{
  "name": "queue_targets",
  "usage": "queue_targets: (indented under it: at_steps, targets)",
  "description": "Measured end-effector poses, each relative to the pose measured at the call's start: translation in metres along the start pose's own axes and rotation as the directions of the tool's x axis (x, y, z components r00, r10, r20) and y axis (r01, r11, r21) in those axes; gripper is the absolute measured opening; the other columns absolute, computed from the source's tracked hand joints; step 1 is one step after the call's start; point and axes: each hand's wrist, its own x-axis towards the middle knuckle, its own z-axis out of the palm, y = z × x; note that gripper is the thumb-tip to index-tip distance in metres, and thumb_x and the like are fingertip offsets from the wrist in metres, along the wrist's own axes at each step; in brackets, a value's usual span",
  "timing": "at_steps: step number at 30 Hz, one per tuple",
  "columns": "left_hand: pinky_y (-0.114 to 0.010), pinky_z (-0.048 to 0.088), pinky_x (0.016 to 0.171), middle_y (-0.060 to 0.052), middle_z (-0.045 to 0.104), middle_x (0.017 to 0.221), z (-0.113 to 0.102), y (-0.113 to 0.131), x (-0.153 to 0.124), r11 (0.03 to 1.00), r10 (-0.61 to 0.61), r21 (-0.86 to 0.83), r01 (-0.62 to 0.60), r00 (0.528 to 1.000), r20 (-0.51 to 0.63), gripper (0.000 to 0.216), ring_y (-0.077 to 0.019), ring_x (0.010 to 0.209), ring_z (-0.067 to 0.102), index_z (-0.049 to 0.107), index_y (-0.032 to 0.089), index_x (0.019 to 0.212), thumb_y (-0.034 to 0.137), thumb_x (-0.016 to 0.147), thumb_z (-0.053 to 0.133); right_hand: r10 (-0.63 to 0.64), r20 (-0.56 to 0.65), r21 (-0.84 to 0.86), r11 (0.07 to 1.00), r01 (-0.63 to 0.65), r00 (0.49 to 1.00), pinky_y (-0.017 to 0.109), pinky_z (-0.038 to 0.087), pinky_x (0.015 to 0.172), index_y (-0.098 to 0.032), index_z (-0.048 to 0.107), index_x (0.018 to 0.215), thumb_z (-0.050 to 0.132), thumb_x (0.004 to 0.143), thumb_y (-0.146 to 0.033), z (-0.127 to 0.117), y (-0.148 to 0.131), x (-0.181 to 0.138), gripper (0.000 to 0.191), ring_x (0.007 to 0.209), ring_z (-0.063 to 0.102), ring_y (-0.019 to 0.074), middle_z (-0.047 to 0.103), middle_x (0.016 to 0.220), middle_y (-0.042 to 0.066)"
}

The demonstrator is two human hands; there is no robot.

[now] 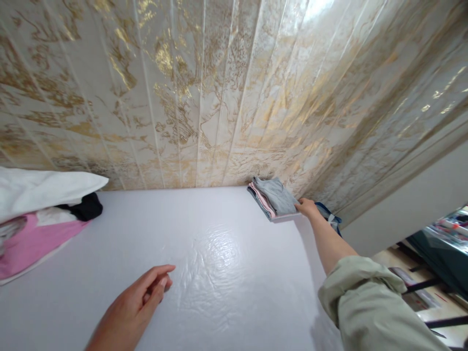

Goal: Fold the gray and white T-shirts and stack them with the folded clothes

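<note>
At the far right of the white table [219, 302], a stack of folded clothes lies against the curtain. On top is a grey folded garment [275, 195], with a pink folded garment [262, 199] and darker layers beneath it. My right hand [307, 206] reaches out to the stack, its fingers closed at the near right edge of the grey garment; the fingertips are partly hidden. Lower left of the middle, my left hand [141, 297] hovers over or rests on the table, holding nothing. Its index finger is stretched out, the other fingers loosely bent, the thumb apart.
Loose clothes lie at the left: a white cloth [47, 190], a pink garment [47, 239] and a black piece [87, 208]. A gold-patterned curtain [183, 97] hangs along the back. Past the right edge are a blue-trimmed bag-like thing [331, 218] and a dark-framed rack [438, 248].
</note>
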Motion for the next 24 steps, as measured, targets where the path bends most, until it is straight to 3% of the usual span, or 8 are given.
queue_targets:
  at_steps: [2, 7, 11, 16, 20, 24]
  targets:
    - [-0.027, 0.057, 0.071, -0.002, 0.074, 0.087, 0.000, 0.000, 0.000, 1.000, 0.009, -0.002, -0.009, 1.000, 0.006, 0.047, -0.0203, 0.082, 0.071, 0.065, 0.027, 0.108, 0.062, 0.084, 0.046, -0.036, -0.056, -0.025, 0.999, 0.034, 0.998, 0.034, 0.046, 0.086, -0.012, 0.065, 0.117, 0.054, 0.084, -0.028, -0.006, -0.019, -0.006, 0.038, 0.108, 0.060, 0.0284, 0.064, 0.114, 0.017]
    - [-0.029, 0.057, 0.074, -0.002, 0.074, 0.091, 0.001, -0.004, 0.001, 1.000, 0.011, -0.005, -0.010, 1.000, 0.028, 0.046, -0.0212, 0.088, 0.071, 0.064, 0.028, 0.111, 0.061, 0.085, 0.045, -0.274, -0.078, -0.048, 0.961, 0.271, 0.959, 0.027, 0.044, 0.087, -0.024, 0.065, 0.114, 0.044, 0.092, -0.035, -0.002, -0.086, -0.027, 0.032, 0.109, 0.058, 0.0205, 0.062, 0.117, 0.008]
    - [-0.029, 0.057, 0.075, -0.003, 0.073, 0.091, 0.002, -0.003, 0.000, 1.000, 0.017, -0.024, -0.016, 0.999, 0.039, 0.047, -0.0213, 0.088, 0.070, 0.063, 0.026, 0.114, 0.060, 0.087, 0.043, -0.303, -0.075, -0.124, 0.948, 0.293, 0.950, 0.034, 0.047, 0.082, -0.016, 0.066, 0.111, 0.051, 0.088, -0.035, 0.016, -0.121, -0.046, 0.033, 0.105, 0.058, 0.0282, 0.062, 0.114, 0.016]
    - [-0.029, 0.056, 0.074, -0.002, 0.073, 0.090, 0.000, 0.004, -0.001, 1.000, 0.006, -0.013, -0.006, 0.999, 0.044, 0.047, -0.0205, 0.085, 0.070, 0.063, 0.027, 0.113, 0.060, 0.088, 0.041, -0.273, -0.093, -0.168, 0.952, 0.255, 0.957, 0.036, 0.048, 0.079, -0.013, 0.066, 0.109, 0.038, 0.092, -0.024, 0.018, -0.127, -0.045, 0.034, 0.100, 0.061, 0.0284, 0.063, 0.110, 0.017]
    - [-0.028, 0.056, 0.074, -0.001, 0.073, 0.089, 0.000, 0.004, -0.002, 1.000, -0.003, -0.028, 0.004, 0.999, 0.049, 0.044, -0.0200, 0.086, 0.070, 0.064, 0.028, 0.110, 0.059, 0.087, 0.043, -0.261, -0.099, -0.173, 0.955, 0.242, 0.960, 0.035, 0.048, 0.081, -0.016, 0.065, 0.114, 0.032, 0.096, -0.031, 0.007, -0.125, -0.035, 0.041, 0.103, 0.061, 0.0272, 0.062, 0.117, 0.016]
    - [-0.027, 0.056, 0.072, -0.001, 0.074, 0.087, -0.001, 0.005, -0.002, 0.999, 0.000, -0.034, 0.001, 0.999, 0.034, 0.043, -0.0199, 0.084, 0.071, 0.067, 0.028, 0.107, 0.058, 0.085, 0.046, -0.311, -0.020, -0.139, 0.942, 0.306, 0.950, 0.032, 0.047, 0.080, -0.016, 0.069, 0.106, 0.039, 0.094, -0.035, 0.010, -0.128, -0.042, 0.038, 0.100, 0.063, 0.0263, 0.065, 0.113, 0.016]
